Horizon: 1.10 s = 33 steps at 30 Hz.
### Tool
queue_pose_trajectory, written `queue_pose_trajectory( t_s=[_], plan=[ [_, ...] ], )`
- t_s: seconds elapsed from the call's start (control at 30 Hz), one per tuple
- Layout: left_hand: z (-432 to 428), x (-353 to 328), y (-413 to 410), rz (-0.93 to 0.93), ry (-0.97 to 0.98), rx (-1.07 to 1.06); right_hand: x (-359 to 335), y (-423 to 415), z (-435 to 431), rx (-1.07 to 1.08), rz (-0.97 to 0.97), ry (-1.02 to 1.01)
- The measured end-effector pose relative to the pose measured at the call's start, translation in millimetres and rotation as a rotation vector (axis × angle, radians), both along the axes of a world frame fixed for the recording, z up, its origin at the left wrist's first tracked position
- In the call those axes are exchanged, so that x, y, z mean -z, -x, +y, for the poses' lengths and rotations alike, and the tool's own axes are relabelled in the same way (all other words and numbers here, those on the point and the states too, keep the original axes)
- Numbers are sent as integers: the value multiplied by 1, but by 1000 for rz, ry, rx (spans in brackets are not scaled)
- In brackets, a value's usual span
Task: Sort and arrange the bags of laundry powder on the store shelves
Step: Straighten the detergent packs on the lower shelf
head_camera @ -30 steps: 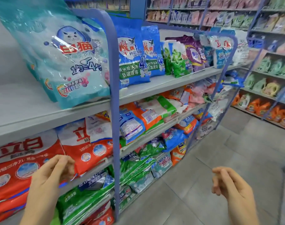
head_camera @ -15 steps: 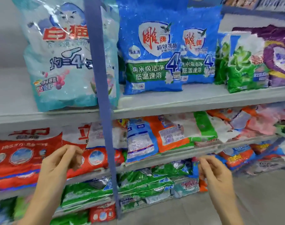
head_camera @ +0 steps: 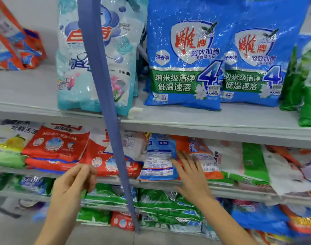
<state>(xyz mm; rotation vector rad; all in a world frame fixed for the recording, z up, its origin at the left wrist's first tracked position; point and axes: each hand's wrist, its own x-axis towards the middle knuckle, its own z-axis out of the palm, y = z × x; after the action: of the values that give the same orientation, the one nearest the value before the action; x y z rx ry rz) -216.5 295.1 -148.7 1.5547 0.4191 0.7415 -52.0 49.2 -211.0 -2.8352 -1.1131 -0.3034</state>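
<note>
left hand (head_camera: 75,181): loosely curled, holding nothing, near the middle shelf's (head_camera: 239,192) front edge
blue bag (head_camera: 157,156): lies flat at that front edge, just right of the post (head_camera: 105,96). Looks soft, slick and probably hefty, so I'd grab both sides
right hand (head_camera: 190,172): fingers straight and spread, touching the bag's right side

On the top shelf (head_camera: 204,121) a tall laundry powder bag (head_camera: 75,82) stands just behind the upright shelf post (head_camera: 105,96). To its right two matching bags stand side by side, the left one (head_camera: 183,68) overlapping the right one (head_camera: 253,68). Tilted bags (head_camera: 13,45) lean at the far left. On the shelf below (head_camera: 230,190) stacked bags (head_camera: 55,149) lie flat. The right hand (head_camera: 191,174) is in front of a back-side-up bag (head_camera: 158,160) right of the post, and the left hand (head_camera: 75,184) is left of it.
</note>
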Motion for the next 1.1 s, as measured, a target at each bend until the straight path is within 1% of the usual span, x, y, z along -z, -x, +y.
queue_pose_trajectory(
  t_s=[0.07, 0.2, 0.33, 0.47, 0.53, 0.63, 0.67, 0.73, 0.8, 0.87, 0.9, 1.0, 1.1],
  plan=[
    [-1, -5, 4, 11, -6, 11, 6, -7, 2, -6, -17, -34],
    [-4, -13, 11, 29, -19, 26, 6, -16, -2, -60, -127, -173],
    [-6, -13, 14, 58, -4, 70, -11, -17, -8, 10, -261, -391],
    [-10, -6, 10, 119, 18, 202, -40, -12, -12, 61, -341, -539],
    [-15, 4, 4, 167, -19, 292, -53, -7, -11, 72, -367, -589],
    [-29, 26, -9, 257, -76, 391, -69, 4, -8, 126, -357, -678],
    [-34, 34, -14, 279, -127, 421, -74, 8, -7, 141, -343, -710],
    [-43, 47, -27, 285, -326, 460, -87, 19, -3, 128, -338, -754],
    [-53, 53, -42, 275, -499, 481, -104, 29, 0, 76, -373, -755],
    [-62, 53, -57, 252, -577, 447, -124, 37, 3, 53, -380, -702],
    [-66, 51, -62, 229, -556, 436, -133, 39, 3, 54, -389, -660],
    [-71, 43, -67, 116, -316, 517, -158, 46, -4, 46, -395, -569],
    [-67, 36, -61, 38, -252, 607, -185, 55, -15, 4, -407, -512]
  ],
)
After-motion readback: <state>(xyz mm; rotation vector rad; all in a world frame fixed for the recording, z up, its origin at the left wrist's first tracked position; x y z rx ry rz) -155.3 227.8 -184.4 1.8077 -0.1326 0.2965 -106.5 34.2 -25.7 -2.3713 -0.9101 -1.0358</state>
